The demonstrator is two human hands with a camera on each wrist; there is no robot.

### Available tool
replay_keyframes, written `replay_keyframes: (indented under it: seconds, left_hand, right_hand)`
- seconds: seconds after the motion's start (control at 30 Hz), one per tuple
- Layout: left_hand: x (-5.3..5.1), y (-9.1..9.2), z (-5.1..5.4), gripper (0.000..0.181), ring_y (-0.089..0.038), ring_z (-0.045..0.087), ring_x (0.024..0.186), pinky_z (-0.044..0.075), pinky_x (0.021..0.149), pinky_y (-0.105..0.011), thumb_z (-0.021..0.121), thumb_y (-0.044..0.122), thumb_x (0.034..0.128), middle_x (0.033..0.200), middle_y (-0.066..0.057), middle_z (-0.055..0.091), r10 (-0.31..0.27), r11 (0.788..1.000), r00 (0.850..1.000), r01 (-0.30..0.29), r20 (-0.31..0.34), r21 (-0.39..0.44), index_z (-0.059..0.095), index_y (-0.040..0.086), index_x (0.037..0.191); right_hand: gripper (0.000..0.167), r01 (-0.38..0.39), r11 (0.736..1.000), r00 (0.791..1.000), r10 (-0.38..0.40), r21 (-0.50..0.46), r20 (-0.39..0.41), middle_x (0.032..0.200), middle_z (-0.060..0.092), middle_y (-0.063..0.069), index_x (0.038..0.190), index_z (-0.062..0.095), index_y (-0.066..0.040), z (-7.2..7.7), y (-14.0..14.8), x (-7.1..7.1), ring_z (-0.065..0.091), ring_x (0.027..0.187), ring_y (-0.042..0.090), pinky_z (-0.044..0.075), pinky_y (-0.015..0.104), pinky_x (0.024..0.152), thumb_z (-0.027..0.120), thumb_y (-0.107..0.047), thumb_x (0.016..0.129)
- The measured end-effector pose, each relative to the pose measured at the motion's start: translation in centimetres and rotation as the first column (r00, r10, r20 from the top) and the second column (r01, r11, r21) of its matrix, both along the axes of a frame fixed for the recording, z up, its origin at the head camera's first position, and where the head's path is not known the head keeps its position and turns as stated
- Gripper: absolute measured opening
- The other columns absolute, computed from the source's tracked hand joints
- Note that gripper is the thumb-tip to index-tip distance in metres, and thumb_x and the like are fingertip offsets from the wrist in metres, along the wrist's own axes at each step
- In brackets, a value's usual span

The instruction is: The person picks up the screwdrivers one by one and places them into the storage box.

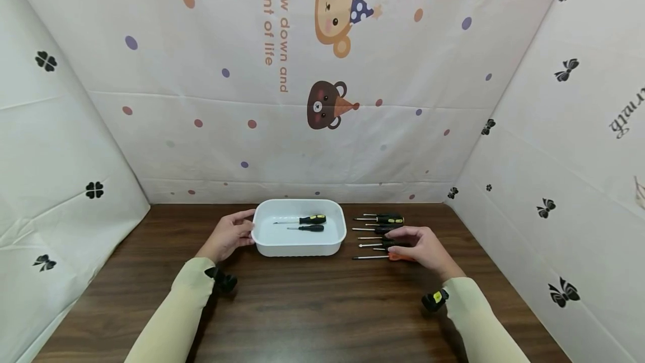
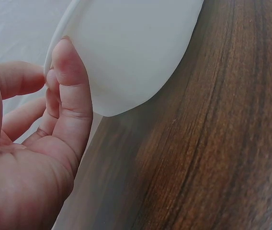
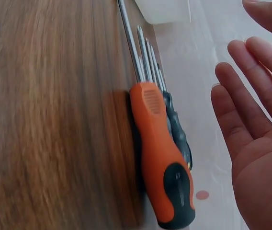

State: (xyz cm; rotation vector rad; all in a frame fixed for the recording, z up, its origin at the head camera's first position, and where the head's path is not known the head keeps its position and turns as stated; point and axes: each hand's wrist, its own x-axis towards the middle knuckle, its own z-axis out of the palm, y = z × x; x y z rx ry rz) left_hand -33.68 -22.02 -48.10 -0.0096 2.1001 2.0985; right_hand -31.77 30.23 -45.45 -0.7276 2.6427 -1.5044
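A white plastic tray holds a yellow-and-black screwdriver and a smaller black screwdriver. My left hand is at the tray's left end, its fingertips against the outer wall and rim. Right of the tray, several screwdrivers lie in a row, tips pointing left. An orange-and-black screwdriver is nearest the front; black-handled ones lie behind it, among them a yellow-marked screwdriver at the back. Over the row hovers my right hand, fingers spread and holding nothing, partly hiding the handles.
The brown wood-grain table extends in front of the tray and screwdrivers. White printed sheeting rises behind the table and along both sides. A dark wrist device sits on the left sleeve, another wrist device on the right.
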Motion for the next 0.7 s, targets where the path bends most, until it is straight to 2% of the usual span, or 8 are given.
replay_keyframes:
  seconds: [0.1, 0.23, 0.47, 0.6, 0.7]
  left_hand:
    - [0.0, 0.0, 0.0, 0.057, -0.014, 0.064, 0.073, 0.061, 0.07, -0.027, 0.057, 0.004, 0.102, 0.1, -0.011, 0.067, 0.0, 1.0, 1.0, 0.0, 0.0, 0.002, 0.039, 0.003, 0.157]
    - [0.0, 0.0, 0.0, 0.057, -0.014, 0.064, 0.073, 0.061, 0.07, -0.027, 0.057, 0.003, 0.102, 0.1, -0.011, 0.067, 0.004, 1.0, 1.0, -0.004, 0.003, -0.002, 0.04, 0.003, 0.156]
    - [0.0, 0.1, -0.1, 0.056, -0.013, 0.065, 0.073, 0.061, 0.07, -0.027, 0.056, 0.003, 0.1021, 0.103, -0.013, 0.068, 0.01, 1.0, 1.0, -0.01, 0.005, -0.003, 0.041, 0.004, 0.156]
    - [0.0, 0.2, 0.0, 0.056, -0.014, 0.065, 0.073, 0.061, 0.07, -0.027, 0.056, 0.003, 0.102, 0.105, -0.014, 0.067, 0.009, 1.0, 1.0, -0.009, 0.007, -0.004, 0.041, 0.004, 0.156]
    - [0.1, 0.2, 0.1, 0.056, -0.014, 0.065, 0.074, 0.061, 0.069, -0.027, 0.056, 0.003, 0.102, 0.106, -0.015, 0.067, 0.011, 1.0, 1.0, -0.011, 0.01, -0.004, 0.041, 0.004, 0.156]
  right_hand:
    - [0.044, 0.008, 1.0, 1.0, -0.008, -0.002, 0.014, 0.126, 0.072, 0.016, 0.123, 0.072, -0.001, -0.3, 0.5, 0.0, 0.069, 0.113, 0.035, 0.058, 0.024, 0.088, 0.083, -0.022, 0.087]
    - [0.045, 0.031, 1.0, 0.999, -0.031, -0.004, 0.029, 0.125, 0.072, 0.014, 0.123, 0.072, 0.0, -0.6, 1.2, 0.0, 0.069, 0.113, 0.038, 0.059, 0.024, 0.085, 0.085, -0.021, 0.085]
    - [0.044, 0.048, 0.999, 0.999, -0.048, 0.015, 0.018, 0.126, 0.072, 0.016, 0.123, 0.073, -0.004, -1.1, 2.7, 0.0, 0.068, 0.116, 0.033, 0.059, 0.028, 0.092, 0.084, -0.023, 0.085]
    - [0.041, 0.086, 0.996, 0.996, -0.086, 0.022, 0.013, 0.125, 0.073, 0.014, 0.121, 0.075, -0.009, -1.3, 3.5, 0.0, 0.069, 0.116, 0.032, 0.058, 0.027, 0.093, 0.085, -0.024, 0.085]
    - [0.041, 0.116, 0.993, 0.993, -0.117, 0.027, 0.015, 0.124, 0.073, 0.012, 0.121, 0.075, -0.01, -1.5, 4.0, -0.1, 0.068, 0.116, 0.035, 0.058, 0.026, 0.092, 0.086, -0.024, 0.084]
